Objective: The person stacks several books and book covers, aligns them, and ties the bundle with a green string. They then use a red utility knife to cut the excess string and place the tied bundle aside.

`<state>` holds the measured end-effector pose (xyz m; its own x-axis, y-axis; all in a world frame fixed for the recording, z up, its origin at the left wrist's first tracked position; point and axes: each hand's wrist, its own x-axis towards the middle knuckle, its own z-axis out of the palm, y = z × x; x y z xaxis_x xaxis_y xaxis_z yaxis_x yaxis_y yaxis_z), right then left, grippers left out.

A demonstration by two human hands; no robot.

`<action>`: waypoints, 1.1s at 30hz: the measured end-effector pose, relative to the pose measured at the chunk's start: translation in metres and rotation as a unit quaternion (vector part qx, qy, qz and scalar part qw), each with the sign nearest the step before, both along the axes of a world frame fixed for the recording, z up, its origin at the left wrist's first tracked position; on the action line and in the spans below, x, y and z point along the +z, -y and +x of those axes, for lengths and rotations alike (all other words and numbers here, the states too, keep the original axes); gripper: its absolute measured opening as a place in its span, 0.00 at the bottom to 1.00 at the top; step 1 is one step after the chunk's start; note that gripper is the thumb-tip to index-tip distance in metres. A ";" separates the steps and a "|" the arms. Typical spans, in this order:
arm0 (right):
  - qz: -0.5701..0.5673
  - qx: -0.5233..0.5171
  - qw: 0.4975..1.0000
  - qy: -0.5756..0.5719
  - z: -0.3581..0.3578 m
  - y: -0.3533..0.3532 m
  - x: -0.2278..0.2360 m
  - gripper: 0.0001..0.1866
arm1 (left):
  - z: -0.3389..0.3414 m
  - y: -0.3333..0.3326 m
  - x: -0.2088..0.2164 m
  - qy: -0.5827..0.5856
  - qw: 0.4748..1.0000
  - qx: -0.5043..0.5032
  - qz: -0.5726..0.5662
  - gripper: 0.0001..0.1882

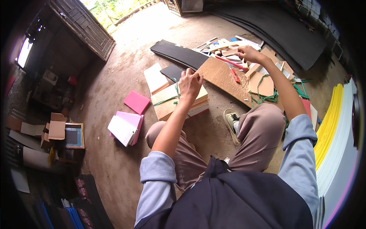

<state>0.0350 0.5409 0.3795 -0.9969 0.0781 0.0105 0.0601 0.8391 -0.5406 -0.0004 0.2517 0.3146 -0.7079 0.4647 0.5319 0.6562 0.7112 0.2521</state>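
A stack of tan boards lies on the floor in front of my knees, with green string crossed and knotted around it. My left hand is over the stack's far right part, beside the string. Its fingers are curled closed; whatever is between them is hidden. Farther right, my right hand is raised over the scrap pile with thumb and fingers pinched together. I cannot make out anything in that pinch. Below it, a red utility knife rests on a long brown board.
Pink sheets and a pink-white stack lie to the left. Black foam strips stretch behind the boards. Mixed offcuts and green string lie right. Yellow and white sheets stand at the right edge.
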 end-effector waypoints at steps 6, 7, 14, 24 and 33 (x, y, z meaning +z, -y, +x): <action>-0.149 -0.131 0.974 0.105 0.033 -0.102 -0.101 0.13 | -0.055 -0.057 0.028 -0.141 0.978 0.036 -0.151 0.12; -0.173 -0.136 0.970 0.103 0.037 -0.101 -0.119 0.13 | -0.062 -0.060 0.033 -0.070 0.986 0.049 -0.144 0.13; -0.265 -0.213 0.937 0.083 0.034 -0.132 -0.245 0.12 | -0.104 -0.161 -0.061 0.363 0.923 -0.070 0.104 0.15; -0.196 -0.271 0.940 -0.062 -0.063 -0.092 -0.358 0.16 | -0.083 -0.274 -0.283 0.452 0.848 0.018 0.275 0.16; -0.204 -0.275 0.939 -0.025 -0.096 -0.087 -0.368 0.19 | -0.103 -0.298 -0.305 0.521 0.787 0.045 0.329 0.17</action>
<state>-0.0614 0.6281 0.0117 -0.8032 0.5893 -0.0872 0.3908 0.4107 -0.8238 -0.1030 0.5497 0.0098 -0.9331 0.2545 -0.2542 -0.1954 0.2345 0.9523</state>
